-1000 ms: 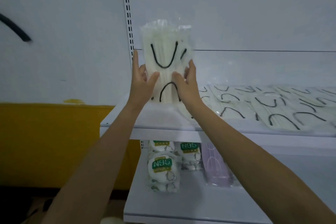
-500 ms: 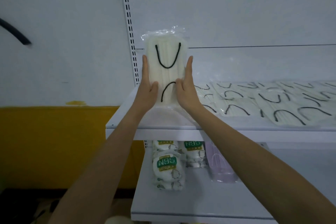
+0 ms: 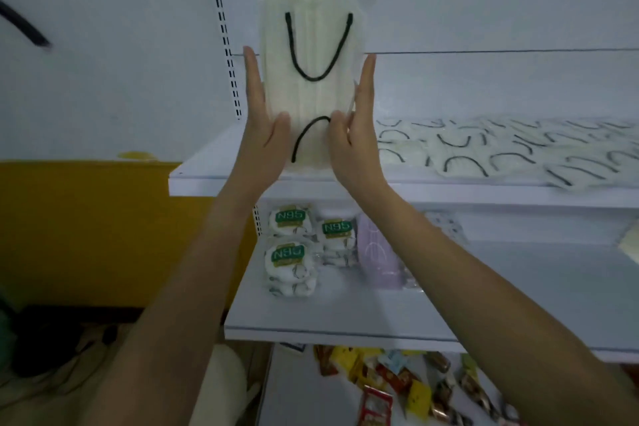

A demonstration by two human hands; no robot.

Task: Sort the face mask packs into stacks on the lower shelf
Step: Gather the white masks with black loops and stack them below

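Note:
I hold a clear pack of cream face masks with black ear loops [image 3: 311,97] upright in front of the upper shelf [image 3: 214,169]. My left hand [image 3: 259,135] grips its left edge and my right hand [image 3: 359,138] its right edge, fingers straight up along the sides and thumbs on the front. On the lower shelf [image 3: 345,315], stacks of N95 mask packs [image 3: 290,266] stand at the left. A purple mask pack [image 3: 378,259] stands beside them.
Several more cream mask packs [image 3: 460,156] lie spread over the upper shelf to the right. A patterned pack [image 3: 446,221] sits at the back of the lower shelf. Snack packets [image 3: 397,380] lie below. A yellow wall panel [image 3: 86,228] is to the left.
Both hands have raised the cream pack higher and straightened it. The fingers have shifted from behind the pack to its side edges. The view has tilted down and shows more of the lower shelf.

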